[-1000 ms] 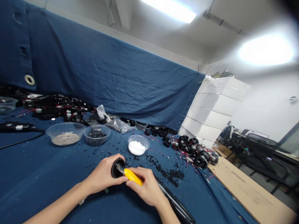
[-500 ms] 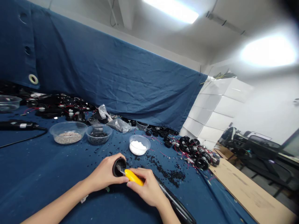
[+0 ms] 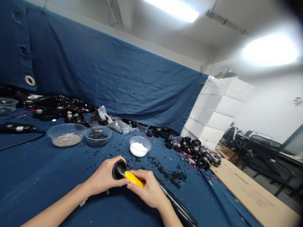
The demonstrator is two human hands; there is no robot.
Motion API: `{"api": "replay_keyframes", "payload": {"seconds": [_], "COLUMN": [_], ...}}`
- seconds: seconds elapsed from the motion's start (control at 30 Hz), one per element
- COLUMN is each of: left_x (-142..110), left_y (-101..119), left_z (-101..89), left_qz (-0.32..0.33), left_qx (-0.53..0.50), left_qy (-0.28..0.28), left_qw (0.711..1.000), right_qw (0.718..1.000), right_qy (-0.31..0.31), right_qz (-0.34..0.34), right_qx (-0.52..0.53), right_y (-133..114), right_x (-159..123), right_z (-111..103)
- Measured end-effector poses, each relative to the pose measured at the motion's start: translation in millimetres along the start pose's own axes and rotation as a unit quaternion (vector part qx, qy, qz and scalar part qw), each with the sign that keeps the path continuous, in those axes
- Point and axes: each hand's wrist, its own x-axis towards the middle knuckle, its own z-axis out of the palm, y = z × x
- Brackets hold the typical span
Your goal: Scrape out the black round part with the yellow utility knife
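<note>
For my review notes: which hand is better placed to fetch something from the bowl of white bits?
Probably the left. The right hand grips the yellow-handled tool, its tip in the black round part. The left hand merely steadies that part and lies about as near the white-filled bowl.

light: bright ceiling panels (image 3: 174, 9) | glare: blown-out right lamp (image 3: 270, 50) | edges: blurred, wide-angle bending | shadows: soft
</note>
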Motion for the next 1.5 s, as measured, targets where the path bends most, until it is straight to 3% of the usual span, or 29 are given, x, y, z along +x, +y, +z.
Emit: {"api": "replay_keyframes", "payload": {"seconds": [1.23,1.5], "left_x": [0.8,0.1], "left_y": [-4.1,-7.5], "left_z": [0.9,2.7], "left_qz": [0.005,0.008], "left_qx": [-0.001,-0.017], "left_qy": [-0.005,0.009], "left_qw": [1.000,1.000], "right_qw": [0.999,1.000], "right_qy": [-0.031,0.001], "right_qz": [-0.012,-0.003], "right_qx": [-0.013,-0.003], "right_y": [-0.4,1.2], "right_x": [-0.7,-0.6], "right_z": [-1.6,1.5]}}
